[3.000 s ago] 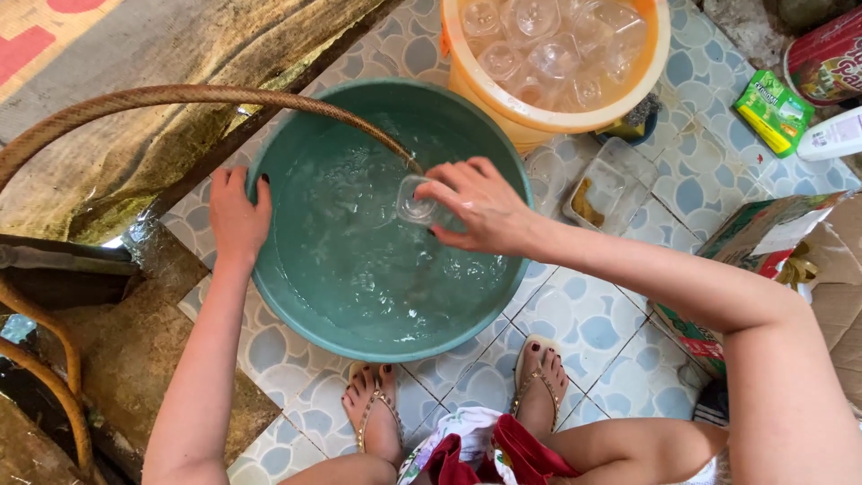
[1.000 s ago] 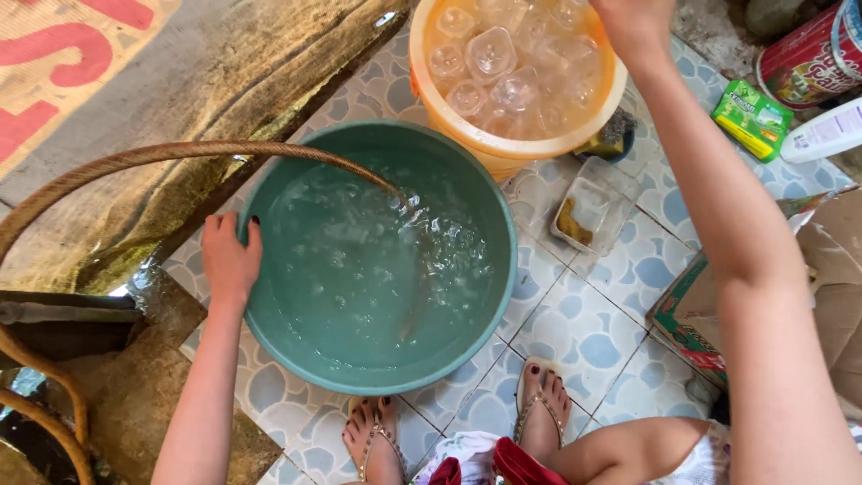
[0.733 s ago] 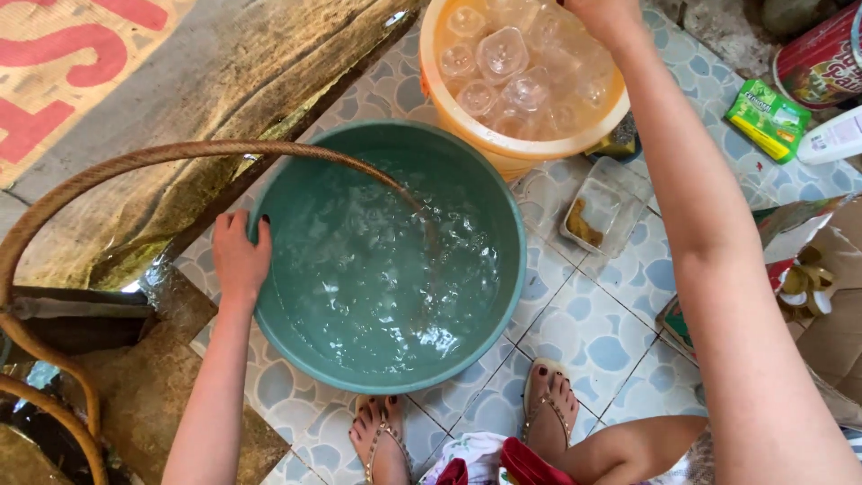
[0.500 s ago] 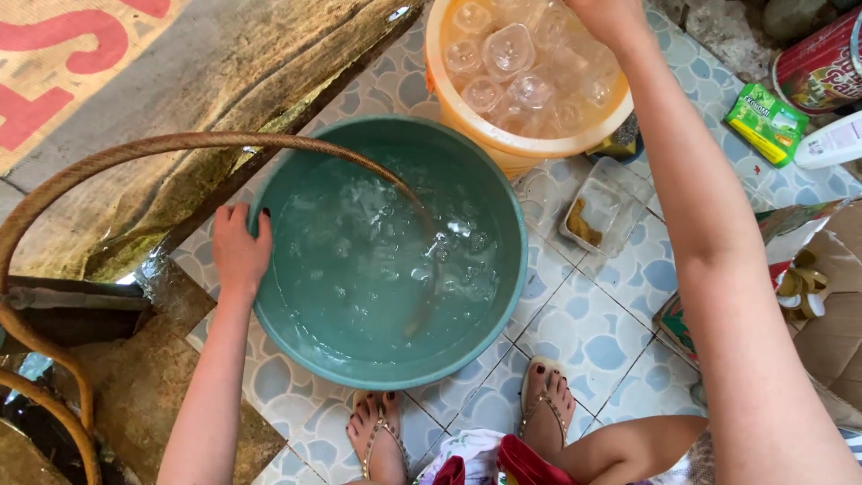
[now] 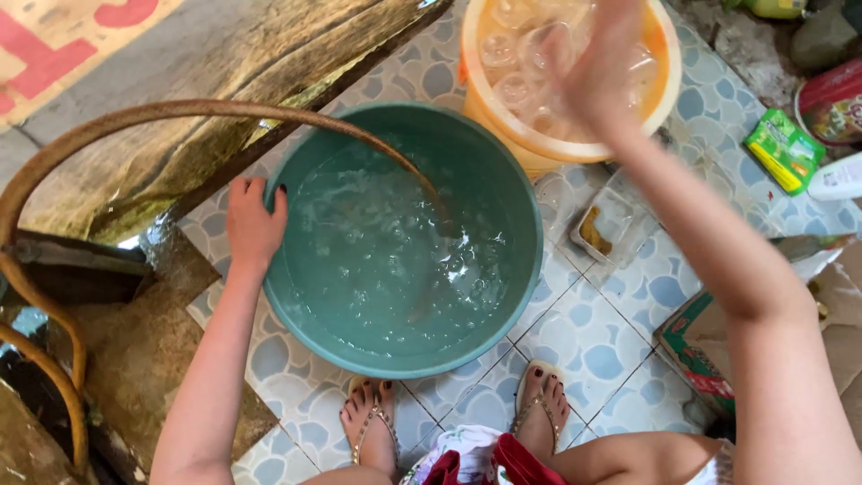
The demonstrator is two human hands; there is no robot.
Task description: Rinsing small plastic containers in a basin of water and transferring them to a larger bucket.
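Fingers of your left hand [image 5: 252,224] stay curled over the teal basin's [image 5: 512,314] rim; your right hand [image 5: 600,67], blurred, has risen empty-looking over the orange bucket [image 5: 485,99] of glasses [image 5: 498,49].

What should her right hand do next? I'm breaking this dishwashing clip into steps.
Probably lower the right hand into the orange tub and take one clear glass. It hangs blurred above them, apparently empty, while the left hand grips the green basin rim and the hose runs water in.
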